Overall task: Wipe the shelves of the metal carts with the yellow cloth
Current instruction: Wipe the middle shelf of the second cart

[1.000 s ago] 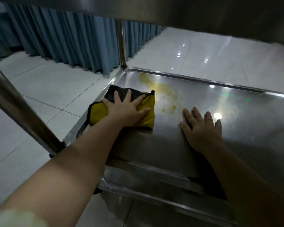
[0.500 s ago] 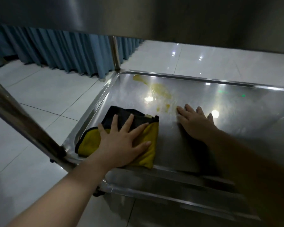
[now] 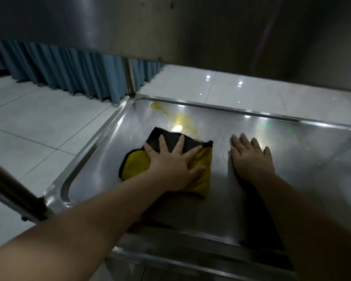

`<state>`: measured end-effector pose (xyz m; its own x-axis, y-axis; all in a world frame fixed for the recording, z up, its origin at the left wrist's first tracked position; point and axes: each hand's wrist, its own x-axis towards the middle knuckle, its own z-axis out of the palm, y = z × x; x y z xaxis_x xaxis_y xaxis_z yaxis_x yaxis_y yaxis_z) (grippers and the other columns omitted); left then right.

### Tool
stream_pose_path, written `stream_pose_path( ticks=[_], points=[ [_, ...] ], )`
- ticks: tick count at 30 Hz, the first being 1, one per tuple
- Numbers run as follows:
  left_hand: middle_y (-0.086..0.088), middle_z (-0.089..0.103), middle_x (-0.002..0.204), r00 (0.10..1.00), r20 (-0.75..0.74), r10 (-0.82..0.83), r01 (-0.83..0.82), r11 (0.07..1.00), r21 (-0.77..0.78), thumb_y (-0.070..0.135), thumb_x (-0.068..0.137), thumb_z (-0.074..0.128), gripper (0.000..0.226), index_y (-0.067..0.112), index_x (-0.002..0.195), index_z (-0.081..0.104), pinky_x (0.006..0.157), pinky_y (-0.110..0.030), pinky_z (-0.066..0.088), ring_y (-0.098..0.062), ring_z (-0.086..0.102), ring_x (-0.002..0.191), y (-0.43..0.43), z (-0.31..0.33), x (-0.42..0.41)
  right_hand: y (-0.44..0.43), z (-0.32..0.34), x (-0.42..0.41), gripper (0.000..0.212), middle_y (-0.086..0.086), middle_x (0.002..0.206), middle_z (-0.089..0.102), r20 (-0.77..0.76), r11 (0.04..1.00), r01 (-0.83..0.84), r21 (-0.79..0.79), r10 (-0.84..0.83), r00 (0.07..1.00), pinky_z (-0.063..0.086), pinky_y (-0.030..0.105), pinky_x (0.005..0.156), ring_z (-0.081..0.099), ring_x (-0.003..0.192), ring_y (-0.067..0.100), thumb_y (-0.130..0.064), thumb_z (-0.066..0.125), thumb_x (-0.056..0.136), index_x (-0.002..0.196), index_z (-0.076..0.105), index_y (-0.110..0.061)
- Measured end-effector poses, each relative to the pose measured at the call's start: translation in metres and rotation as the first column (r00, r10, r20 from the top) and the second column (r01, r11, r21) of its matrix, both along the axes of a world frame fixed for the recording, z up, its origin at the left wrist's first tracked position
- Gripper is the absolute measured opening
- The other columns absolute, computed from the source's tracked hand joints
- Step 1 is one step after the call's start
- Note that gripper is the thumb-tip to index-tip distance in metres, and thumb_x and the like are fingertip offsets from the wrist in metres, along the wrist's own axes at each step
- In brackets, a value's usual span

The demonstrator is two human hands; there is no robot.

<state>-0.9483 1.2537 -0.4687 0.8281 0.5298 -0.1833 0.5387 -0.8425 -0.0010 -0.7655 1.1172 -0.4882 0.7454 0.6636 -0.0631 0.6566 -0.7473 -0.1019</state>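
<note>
A yellow cloth (image 3: 136,163) with a dark side folded over its far part lies on the metal cart's lower shelf (image 3: 302,151), left of the middle. My left hand (image 3: 172,165) presses flat on the cloth with fingers spread. My right hand (image 3: 249,157) rests palm down on the bare shelf just to the right of the cloth, holding nothing. A yellowish smear (image 3: 182,118) runs from the far left corner of the shelf toward the cloth's far edge.
The cart's upper shelf (image 3: 170,27) hangs low over the far side. Upright posts stand at the far left corner (image 3: 129,78) and the near left corner (image 3: 14,195). A blue curtain (image 3: 69,74) hangs at the back left over the white tiled floor (image 3: 39,122).
My left hand dragged the cloth from the shelf's left rim toward me, then to the right, away from the rim. My right hand has stayed flat on the shelf.
</note>
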Motion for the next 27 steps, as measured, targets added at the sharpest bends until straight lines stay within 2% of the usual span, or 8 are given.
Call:
stream_pose_path(
  ticks=[3,6,8,11,14,17,22,27],
  points=[
    [0.0,-0.013,0.165,0.996,0.005,0.088,-0.087,0.993,-0.083,0.08,0.088,0.015,0.069,0.057,0.148,-0.008,0.101,-0.082,-0.009,-0.051,-0.018,0.143,0.037,0.006,0.066,0.001,-0.001,0.001,0.054,-0.007,0.165,-0.007,-0.005,1.0,-0.006,0.019,0.006,1.0,-0.004,0.049,0.12,-0.006,0.152,0.02,-0.045,0.011,0.105,0.156,-0.001,-0.036],
    [-0.002,-0.009,0.166,0.991,-0.014,0.131,-0.132,0.988,-0.078,0.079,0.089,0.015,0.069,0.053,0.151,-0.001,0.102,-0.081,-0.007,-0.051,-0.015,0.145,0.039,0.009,0.091,-0.001,0.0,0.004,0.053,-0.008,0.165,-0.006,-0.01,0.999,-0.01,0.032,0.01,1.0,-0.004,0.049,0.12,-0.006,0.151,0.019,-0.046,0.011,0.105,0.156,0.0,-0.038],
    [-0.001,-0.01,0.165,0.998,-0.015,0.065,-0.066,0.996,-0.062,0.079,0.089,0.013,0.068,0.055,0.15,-0.004,0.103,-0.08,-0.008,-0.049,-0.015,0.145,0.02,0.007,0.066,-0.003,0.0,0.005,0.053,-0.008,0.165,-0.006,-0.021,0.999,-0.011,0.035,0.012,1.0,-0.004,0.049,0.12,-0.007,0.151,0.018,-0.046,0.012,0.105,0.156,0.0,-0.039],
    [0.003,-0.021,0.163,0.997,-0.014,-0.079,0.079,0.997,-0.011,0.079,0.085,0.003,0.063,0.062,0.14,-0.021,0.104,-0.078,-0.011,-0.046,-0.02,0.145,-0.02,-0.003,-0.015,-0.001,0.002,0.005,0.053,-0.009,0.164,-0.008,-0.031,1.0,-0.009,0.029,0.01,0.999,-0.006,0.049,0.121,-0.008,0.151,0.017,-0.046,0.012,0.105,0.156,-0.001,-0.038],
    [0.006,-0.03,0.159,0.995,-0.047,-0.087,0.087,0.996,-0.008,0.081,0.079,-0.002,0.063,0.065,0.133,-0.031,0.105,-0.077,-0.014,-0.045,-0.026,0.143,-0.042,-0.003,-0.061,0.002,0.002,0.003,0.054,-0.007,0.164,-0.01,-0.03,1.0,-0.011,0.015,0.012,0.999,-0.006,0.05,0.121,-0.01,0.151,0.018,-0.047,0.01,0.105,0.156,-0.003,-0.036],
    [0.004,-0.025,0.161,0.997,-0.045,-0.06,0.061,0.998,0.027,0.081,0.083,0.004,0.064,0.063,0.137,-0.026,0.102,-0.081,-0.008,-0.048,-0.022,0.143,-0.021,0.0,-0.012,0.0,-0.002,0.003,0.054,-0.006,0.164,-0.01,-0.025,1.0,-0.016,0.024,0.017,1.0,-0.005,0.05,0.121,-0.01,0.151,0.019,-0.046,0.01,0.105,0.156,-0.005,-0.035],
    [0.001,-0.01,0.165,1.0,0.021,0.014,-0.012,0.998,-0.055,0.08,0.088,0.013,0.067,0.057,0.149,-0.004,0.102,-0.082,-0.007,-0.049,-0.015,0.145,0.029,0.003,0.105,-0.001,-0.005,0.007,0.054,-0.007,0.165,-0.007,-0.016,0.999,-0.029,0.033,0.03,0.999,-0.004,0.05,0.121,-0.008,0.151,0.019,-0.047,0.01,0.105,0.156,-0.002,-0.036],
    [0.0,-0.01,0.165,1.0,-0.009,0.008,-0.008,0.999,-0.039,0.08,0.088,0.013,0.067,0.057,0.149,-0.004,0.101,-0.082,-0.008,-0.049,-0.014,0.145,0.005,0.004,0.094,-0.001,-0.002,0.017,0.053,-0.007,0.165,-0.003,-0.033,0.999,-0.031,0.043,0.032,0.999,-0.002,0.051,0.12,-0.004,0.152,0.02,-0.047,0.012,0.105,0.156,0.002,-0.037]
  ],
)
